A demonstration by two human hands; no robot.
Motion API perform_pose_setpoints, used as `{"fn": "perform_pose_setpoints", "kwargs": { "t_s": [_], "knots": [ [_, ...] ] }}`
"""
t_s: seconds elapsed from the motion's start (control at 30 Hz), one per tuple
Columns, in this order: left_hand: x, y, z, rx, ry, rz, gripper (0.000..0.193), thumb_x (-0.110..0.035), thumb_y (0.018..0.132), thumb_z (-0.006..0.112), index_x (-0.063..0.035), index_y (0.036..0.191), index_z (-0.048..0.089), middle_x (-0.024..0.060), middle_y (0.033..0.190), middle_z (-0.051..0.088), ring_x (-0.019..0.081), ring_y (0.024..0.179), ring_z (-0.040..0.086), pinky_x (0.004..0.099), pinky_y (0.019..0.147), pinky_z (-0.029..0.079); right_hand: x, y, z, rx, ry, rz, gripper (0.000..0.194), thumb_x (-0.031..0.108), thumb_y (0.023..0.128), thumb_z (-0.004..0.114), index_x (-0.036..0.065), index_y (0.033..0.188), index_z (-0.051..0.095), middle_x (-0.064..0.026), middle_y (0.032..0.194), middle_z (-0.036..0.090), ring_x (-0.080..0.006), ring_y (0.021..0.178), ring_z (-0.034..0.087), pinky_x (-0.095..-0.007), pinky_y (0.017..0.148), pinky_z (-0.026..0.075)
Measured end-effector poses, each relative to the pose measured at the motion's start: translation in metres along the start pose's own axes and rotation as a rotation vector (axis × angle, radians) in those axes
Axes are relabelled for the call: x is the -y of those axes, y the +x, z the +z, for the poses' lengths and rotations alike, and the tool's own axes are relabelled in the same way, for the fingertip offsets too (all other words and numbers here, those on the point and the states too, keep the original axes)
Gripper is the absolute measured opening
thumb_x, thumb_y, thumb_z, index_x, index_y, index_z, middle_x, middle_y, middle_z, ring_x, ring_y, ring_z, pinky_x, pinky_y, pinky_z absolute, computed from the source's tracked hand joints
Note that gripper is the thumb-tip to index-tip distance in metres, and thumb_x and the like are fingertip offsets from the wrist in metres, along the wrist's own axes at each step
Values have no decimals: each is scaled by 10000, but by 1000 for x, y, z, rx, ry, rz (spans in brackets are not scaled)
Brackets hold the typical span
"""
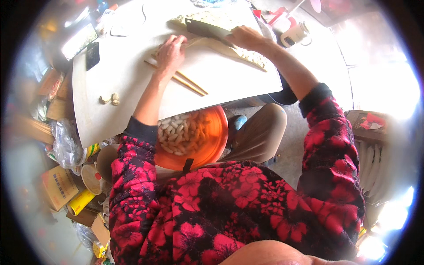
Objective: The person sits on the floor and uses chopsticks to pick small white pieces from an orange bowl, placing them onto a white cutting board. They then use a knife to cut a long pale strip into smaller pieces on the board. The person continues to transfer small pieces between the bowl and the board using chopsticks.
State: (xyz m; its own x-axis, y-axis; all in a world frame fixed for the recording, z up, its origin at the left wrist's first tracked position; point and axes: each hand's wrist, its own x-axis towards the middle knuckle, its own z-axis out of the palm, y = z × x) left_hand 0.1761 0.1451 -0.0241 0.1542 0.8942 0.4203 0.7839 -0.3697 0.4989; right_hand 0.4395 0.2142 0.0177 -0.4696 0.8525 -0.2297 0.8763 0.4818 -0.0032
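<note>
My right hand grips a broad kitchen cleaver, its dark blade lying over the far side of a long pale strip of dough. The strip stretches across the white board, and its right end looks lumpy. At the strip's left end, my left hand has its fingers curled over the dough; the fingertips are partly hidden. Behind the blade spreads a larger pale doughy mass. A pair of wooden chopsticks lies below my left hand. Several small dough lumps sit at the board's left.
Under the board's near edge, an orange basin holds many pale oval pieces. A dark flat object lies at the board's left edge. A white jug-like container stands far right. Plastic bags and a cardboard box crowd the left floor.
</note>
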Motion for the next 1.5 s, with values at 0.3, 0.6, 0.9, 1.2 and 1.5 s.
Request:
{"fn": "perform_pose_setpoints", "kwargs": {
  "t_s": [0.3, 0.6, 0.9, 1.2, 1.5],
  "knots": [
    [10, -14, -21, 69, -24, 44, 359, -50, 758, 592, -79, 1111, 539, 137, 1073, 566, 289, 1000, 567, 399, 868, 471, -12, -102, -46, 66, 92, 99, 406, 306, 903, 430, -35, 817, 633, -175, 744, 631, -274, 681, 624, -386, 653, 488],
    [-71, 22, 41, 24, 221, 435, 467, -41, 816, 487, 17, 1276, 423, 181, 1294, 450, 293, 1258, 390, 404, 1097, 266, -26, -83, -16, 2, 108, 30, 364, 284, 894, 447, -23, 819, 629, -178, 714, 618, -280, 655, 618, -394, 624, 487],
    [-90, 10, 49, 16, 253, 406, 478, -74, 813, 462, -1, 1283, 420, 157, 1288, 434, 293, 1263, 364, 422, 1100, 242, -33, -96, 10, -31, 216, 3, 209, 187, 906, 464, 44, 905, 617, -128, 773, 619, -239, 683, 621, -342, 620, 500],
    [-62, 15, 33, -275, -277, 66, 341, -59, 795, 565, -74, 1134, 528, 76, 1006, 602, 265, 965, 562, 426, 943, 383, -35, -78, 22, -96, 331, -5, 257, 258, 880, 507, 40, 904, 640, -126, 734, 627, -250, 657, 618, -373, 617, 493],
    [-21, -18, 23, 6, 10, 27, 162, -53, 773, 563, -131, 905, 617, 49, 925, 582, 248, 903, 557, 380, 852, 418, -53, -100, -16, 24, 50, -18, 315, 292, 900, 546, 6, 860, 672, -149, 746, 660, -257, 651, 640, -355, 618, 514]
  ]
}}
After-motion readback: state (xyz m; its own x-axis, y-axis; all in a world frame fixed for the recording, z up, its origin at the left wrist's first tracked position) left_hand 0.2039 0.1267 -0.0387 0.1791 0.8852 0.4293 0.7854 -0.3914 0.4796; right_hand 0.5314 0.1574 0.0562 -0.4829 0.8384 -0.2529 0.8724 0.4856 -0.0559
